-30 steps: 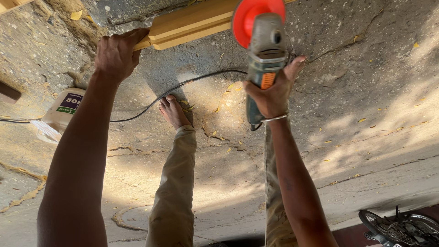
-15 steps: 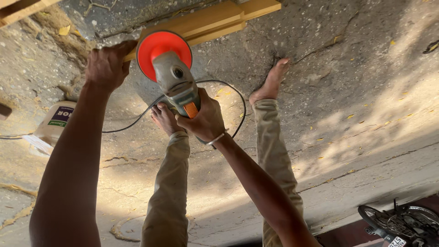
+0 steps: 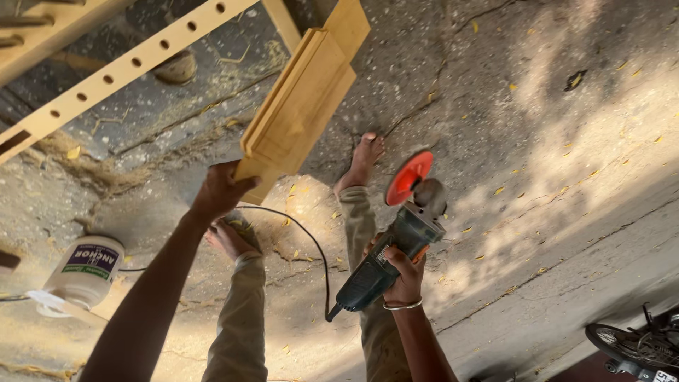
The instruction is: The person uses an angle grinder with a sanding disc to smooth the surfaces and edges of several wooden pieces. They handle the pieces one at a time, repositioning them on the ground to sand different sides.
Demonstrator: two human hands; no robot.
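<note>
The right hand (image 3: pixel 403 277) is closed around the body of the angle grinder (image 3: pixel 396 244), its orange disc (image 3: pixel 409 177) raised clear of the wood. The left hand (image 3: pixel 221 189) grips the lower end of the wooden board (image 3: pixel 304 106) above the concrete floor (image 3: pixel 566 177).

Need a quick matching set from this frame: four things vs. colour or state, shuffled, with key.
Things:
1. sanding disc
2. wooden board
3. plastic jar
4. power cord

Descriptions:
A. white, lying on the ground
B. black, trailing across the concrete
C. red-orange, on the grinder in the right hand
D. pale yellow, gripped at its end by the left hand

Pairs: 1-C, 2-D, 3-A, 4-B
</note>
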